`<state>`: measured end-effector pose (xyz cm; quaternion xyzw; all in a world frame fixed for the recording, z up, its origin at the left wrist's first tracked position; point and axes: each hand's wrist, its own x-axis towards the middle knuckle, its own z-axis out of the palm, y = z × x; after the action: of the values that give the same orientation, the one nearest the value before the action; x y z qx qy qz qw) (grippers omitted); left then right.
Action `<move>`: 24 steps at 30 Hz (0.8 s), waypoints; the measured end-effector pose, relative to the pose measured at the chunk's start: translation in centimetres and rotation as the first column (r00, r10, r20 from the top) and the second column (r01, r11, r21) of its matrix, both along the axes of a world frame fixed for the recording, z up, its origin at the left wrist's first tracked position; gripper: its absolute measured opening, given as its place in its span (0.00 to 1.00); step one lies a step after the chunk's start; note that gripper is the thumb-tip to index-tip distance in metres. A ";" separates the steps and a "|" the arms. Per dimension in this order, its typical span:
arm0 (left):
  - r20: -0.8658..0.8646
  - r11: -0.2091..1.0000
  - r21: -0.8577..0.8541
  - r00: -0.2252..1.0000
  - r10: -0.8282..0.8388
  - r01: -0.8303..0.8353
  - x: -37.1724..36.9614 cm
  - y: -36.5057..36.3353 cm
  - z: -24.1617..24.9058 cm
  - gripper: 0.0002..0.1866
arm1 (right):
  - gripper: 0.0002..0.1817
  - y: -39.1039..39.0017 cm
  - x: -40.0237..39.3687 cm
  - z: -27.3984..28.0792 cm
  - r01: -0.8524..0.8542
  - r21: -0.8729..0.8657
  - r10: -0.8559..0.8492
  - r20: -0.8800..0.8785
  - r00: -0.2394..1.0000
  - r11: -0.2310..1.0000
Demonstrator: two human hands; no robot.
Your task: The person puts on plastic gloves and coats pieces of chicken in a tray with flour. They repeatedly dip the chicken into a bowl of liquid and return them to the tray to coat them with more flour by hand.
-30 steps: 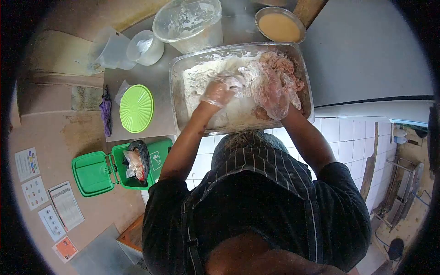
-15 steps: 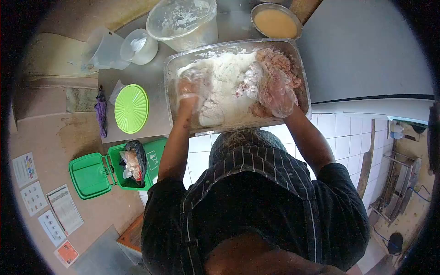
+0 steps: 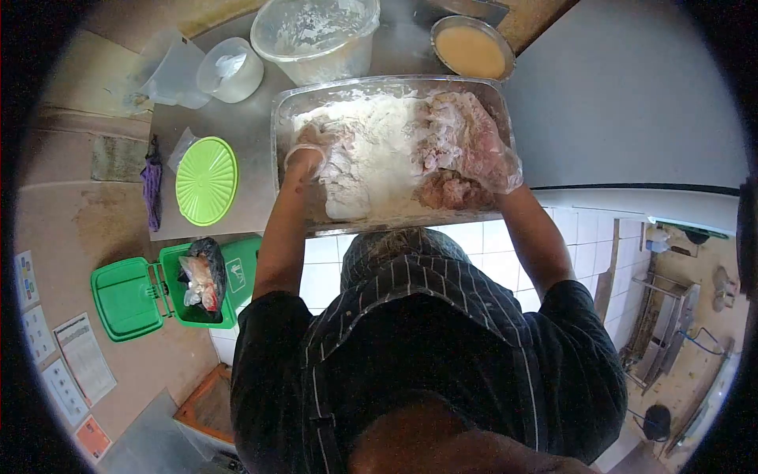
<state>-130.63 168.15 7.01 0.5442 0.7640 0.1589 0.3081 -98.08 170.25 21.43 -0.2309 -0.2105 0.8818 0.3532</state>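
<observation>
A large clear rectangular tub [image 3: 392,81] holds white flour [image 3: 379,150] and, at its right, raw pieces that look like meat [image 3: 452,191], some coated in flour. My left hand [image 3: 310,152], in a clear plastic glove, reaches into the flour at the tub's left side; its fingers are buried. At the right side my right hand [image 3: 488,154], also in a loose clear glove, presses in against the floured pieces. Glove creases and flour hide how its fingers are bent.
Behind the tub stand a flour-smeared bucket [image 3: 316,59], a small white container [image 3: 230,71] and a bowl of tan liquid [image 3: 471,51]. A green lid [image 3: 207,182] lies to the left on the steel table [image 3: 251,134]. Below it is an open green bin [image 3: 237,276]. A grey surface [image 3: 624,103] adjoins on the right.
My left hand has sunk deeper into the flour at the left. My right hand has moved toward the tub's right wall, and more floured pieces show beside it. The view has shifted slightly.
</observation>
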 end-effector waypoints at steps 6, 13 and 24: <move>0.062 0.960 0.277 0.998 0.012 -0.028 -1.8 -0.9 -6.0 0.25 | 0.23 4.7 1.6 1.1 -0.217 0.017 0.212 0.152 0.966 0.976; -0.516 0.927 -0.046 0.786 -0.340 0.371 0.1 -5.4 3.9 0.20 | 0.25 15.8 4.3 5.5 -0.359 0.240 0.220 0.461 0.860 0.902; 0.604 0.867 0.280 0.778 0.174 -0.411 1.3 -11.3 5.8 0.21 | 0.33 31.3 5.4 -3.4 -0.272 0.029 0.120 0.849 0.515 0.962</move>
<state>-129.32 156.81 12.84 0.3955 0.6674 0.5096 0.3721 -92.63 201.51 17.99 -0.5710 -0.4477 0.6769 0.1236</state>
